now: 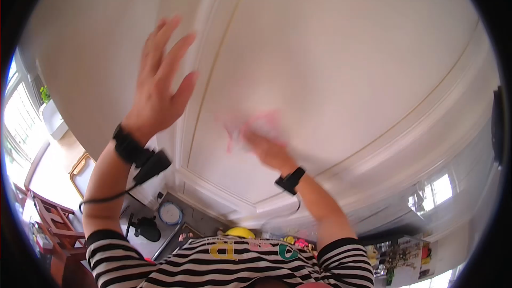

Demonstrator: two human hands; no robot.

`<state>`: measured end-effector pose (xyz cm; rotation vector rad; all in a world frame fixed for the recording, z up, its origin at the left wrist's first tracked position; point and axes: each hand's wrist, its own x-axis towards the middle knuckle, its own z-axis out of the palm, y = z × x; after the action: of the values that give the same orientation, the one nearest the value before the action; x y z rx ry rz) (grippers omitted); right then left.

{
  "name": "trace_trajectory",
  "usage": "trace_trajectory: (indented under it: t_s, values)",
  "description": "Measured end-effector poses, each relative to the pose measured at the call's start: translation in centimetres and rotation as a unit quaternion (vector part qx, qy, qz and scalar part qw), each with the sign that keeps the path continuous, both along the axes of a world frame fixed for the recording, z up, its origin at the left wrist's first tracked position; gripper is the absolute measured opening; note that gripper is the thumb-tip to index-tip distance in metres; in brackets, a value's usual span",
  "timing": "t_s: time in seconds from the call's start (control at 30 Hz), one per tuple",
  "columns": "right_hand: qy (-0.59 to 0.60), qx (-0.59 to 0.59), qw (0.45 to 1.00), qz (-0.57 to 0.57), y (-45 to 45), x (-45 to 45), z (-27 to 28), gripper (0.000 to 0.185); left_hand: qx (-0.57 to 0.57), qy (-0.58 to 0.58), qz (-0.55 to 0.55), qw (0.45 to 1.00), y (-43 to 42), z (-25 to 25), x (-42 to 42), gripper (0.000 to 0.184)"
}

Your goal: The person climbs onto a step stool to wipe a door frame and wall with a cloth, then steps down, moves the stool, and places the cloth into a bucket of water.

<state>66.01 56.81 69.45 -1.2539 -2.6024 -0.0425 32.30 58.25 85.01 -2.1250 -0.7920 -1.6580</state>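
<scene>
A white panelled surface [346, 64] with thin gold trim lines fills most of the view. My right hand [272, 152] is against its lower middle, fingers closed on a pink and white cloth [262, 121]. Motion smears the cloth and the fingertips. To the left, my left hand [158, 82] is raised with its fingers spread and holds nothing. It is near the raised moulding of the panel; whether it touches cannot be seen. Each wrist wears a black band, and a black device with a cable [152, 166] hangs at the left one.
At lower left are a wooden chair [56, 221], a white planter [52, 117] with a green plant, and a bright window [24, 120]. Below, a round white object [170, 213] and a black object [145, 229] are on the floor. A yellow rounded thing [240, 232] shows by my shirt.
</scene>
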Motion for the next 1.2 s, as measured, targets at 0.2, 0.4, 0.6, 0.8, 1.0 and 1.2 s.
trace_trajectory:
  t_s: [0.2,0.4,0.6,0.8,1.0,1.2]
  values:
    - [-0.166,0.311,0.929,-0.109,0.1,-0.3,14.6,0.049,0.024,0.007,0.191,0.981,-6.5,-3.2,-10.6,0.047]
    - [-0.207,0.691,0.638,-0.27,2.4,2.2,52.3,0.047,0.062,-0.061,0.347,0.934,-4.3,-3.3,-16.5,0.069]
    - [-0.268,0.686,0.625,-0.258,7.8,-11.6,46.6,0.046,0.071,-0.092,0.363,0.925,0.6,-3.3,-18.0,0.094]
    - [-0.292,0.378,0.878,0.025,8.0,-14.3,25.3,0.048,0.071,-0.093,0.36,0.926,0.6,-4.0,-18.9,0.089]
    - [-0.315,0.571,0.718,-0.243,11.6,-15.9,43.0,0.041,0.03,-0.103,0.296,0.949,1.1,-3.8,-18.5,0.089]
    - [-0.306,0.826,0.472,-0.045,19.0,-18.9,58.9,0.032,0.019,-0.097,0.274,0.957,0.9,-3.9,-18.9,0.095]
